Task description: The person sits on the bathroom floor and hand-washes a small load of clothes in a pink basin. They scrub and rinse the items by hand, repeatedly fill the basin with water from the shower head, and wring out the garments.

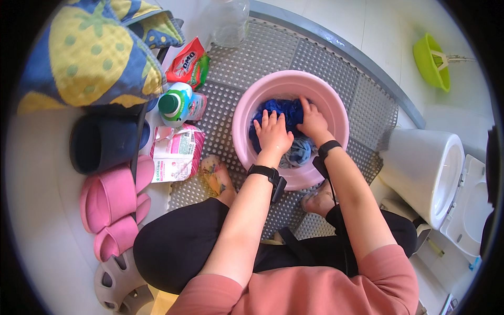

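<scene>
A pink round basin (245, 100) stands on the grey studded floor mat, holding dark blue cloth (268, 107) and a bunched grey-blue patterned cloth (297, 153). My left hand (274, 134) lies over the blue cloth, palm down with its fingers spread. Beside it, my right hand (313, 123) rests at the cloth's right edge, near the basin's inner wall, its index finger and thumb apart. The fingertips of neither hand are closed around the cloth. Any cloth beneath the palms is hidden.
To the left stand a red-and-green detergent bag (190, 64), a green-capped white bottle (176, 102) and a pink-and-white package (178, 152). Pink slippers (110, 197) hang on a wall rack below a patterned towel (86, 58). A white toilet (420, 168) is at right.
</scene>
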Demonstrator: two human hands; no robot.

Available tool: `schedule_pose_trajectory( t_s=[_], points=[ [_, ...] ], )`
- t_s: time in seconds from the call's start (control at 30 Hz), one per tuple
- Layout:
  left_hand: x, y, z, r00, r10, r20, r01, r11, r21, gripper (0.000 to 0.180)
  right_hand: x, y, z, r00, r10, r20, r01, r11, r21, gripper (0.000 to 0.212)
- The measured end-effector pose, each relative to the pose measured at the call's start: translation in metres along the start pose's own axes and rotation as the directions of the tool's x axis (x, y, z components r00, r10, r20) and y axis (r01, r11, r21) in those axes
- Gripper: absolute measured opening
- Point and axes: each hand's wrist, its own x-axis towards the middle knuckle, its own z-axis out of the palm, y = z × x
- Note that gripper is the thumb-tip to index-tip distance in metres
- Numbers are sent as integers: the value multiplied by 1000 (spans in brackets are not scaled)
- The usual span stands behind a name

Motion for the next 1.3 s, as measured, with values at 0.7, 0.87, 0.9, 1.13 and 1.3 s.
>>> schedule_pose_trajectory(
  t_s=[0.7,0.87,0.9,1.13,1.3],
  points=[
    [-5,33,-38,977,185,-104,-56,-251,-966,57,-49,-10,-161,987,76,-141,129,147,981,37],
    [-18,25,-38,970,236,54,205,-680,-704,81,-73,-33,-108,695,-510,-508,610,791,41,32],
    [-18,22,-37,961,271,62,235,-671,-703,80,-85,-37,-94,691,-555,-464,583,807,-97,32],
    [-26,13,-22,840,350,414,540,-612,-578,58,-94,-53,-53,553,-491,-673,648,761,-22,25],
    [-14,17,-2,886,345,311,465,-671,-578,49,-84,-54,-48,512,-504,-695,633,769,-91,19]
  ],
)
